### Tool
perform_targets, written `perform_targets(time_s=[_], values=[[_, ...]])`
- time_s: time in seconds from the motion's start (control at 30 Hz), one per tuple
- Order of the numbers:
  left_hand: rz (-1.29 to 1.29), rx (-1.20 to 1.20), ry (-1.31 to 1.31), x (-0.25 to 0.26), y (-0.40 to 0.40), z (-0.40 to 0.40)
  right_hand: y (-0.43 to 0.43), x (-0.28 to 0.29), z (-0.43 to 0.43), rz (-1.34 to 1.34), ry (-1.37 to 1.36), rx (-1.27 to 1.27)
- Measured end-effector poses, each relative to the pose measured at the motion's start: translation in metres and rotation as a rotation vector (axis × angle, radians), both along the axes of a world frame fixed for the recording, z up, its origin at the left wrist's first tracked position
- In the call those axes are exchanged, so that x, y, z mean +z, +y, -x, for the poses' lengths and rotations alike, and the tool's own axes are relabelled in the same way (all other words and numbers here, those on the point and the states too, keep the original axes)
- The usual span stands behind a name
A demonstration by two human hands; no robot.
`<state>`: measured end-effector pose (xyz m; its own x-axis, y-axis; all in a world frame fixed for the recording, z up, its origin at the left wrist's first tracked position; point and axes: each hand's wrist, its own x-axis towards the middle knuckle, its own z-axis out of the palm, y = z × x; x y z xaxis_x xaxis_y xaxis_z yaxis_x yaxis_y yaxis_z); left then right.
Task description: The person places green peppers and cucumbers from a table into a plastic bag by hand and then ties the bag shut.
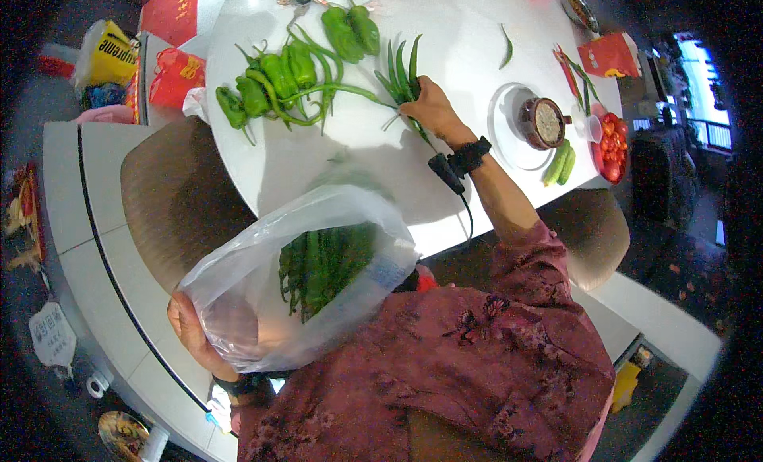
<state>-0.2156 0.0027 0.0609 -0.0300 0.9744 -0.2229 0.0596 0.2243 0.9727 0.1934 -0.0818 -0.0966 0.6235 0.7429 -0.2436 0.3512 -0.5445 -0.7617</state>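
My left hand (194, 337) grips the edge of a translucent plastic bag (232, 271), held tilted in front of my body with its mouth spread. Inside lies a bundle of long dark-green vegetables (325, 265); their exact kind is unclear. Over the white round table (357, 140), my right hand (438, 113) holds several slim green chili peppers (402, 71) by their stem ends. Left of it lie long light-green peppers (331, 92) and wider green peppers (277, 77). Two large green peppers (351, 32) rest farther back.
A brown mug (543, 125) stands on a white plate (506, 146) at right, near cucumber pieces (560, 164) and a bowl of red tomatoes (611, 146). A single green chili (506, 47) lies behind. A black cable (468, 214) hangs over the edge. A stool (173, 176) stands left.
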Motion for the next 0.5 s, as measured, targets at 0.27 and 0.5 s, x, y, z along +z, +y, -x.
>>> perform_targets(time_s=[0.27,0.5], values=[[-0.038,0.058,0.16,0.003,0.001,-0.016,-0.037,0.016,0.024,-0.34,0.496,-0.062],[-0.276,-0.043,0.242,0.007,0.001,-0.022,-0.06,-0.033,0.037,-0.328,0.65,-0.183]])
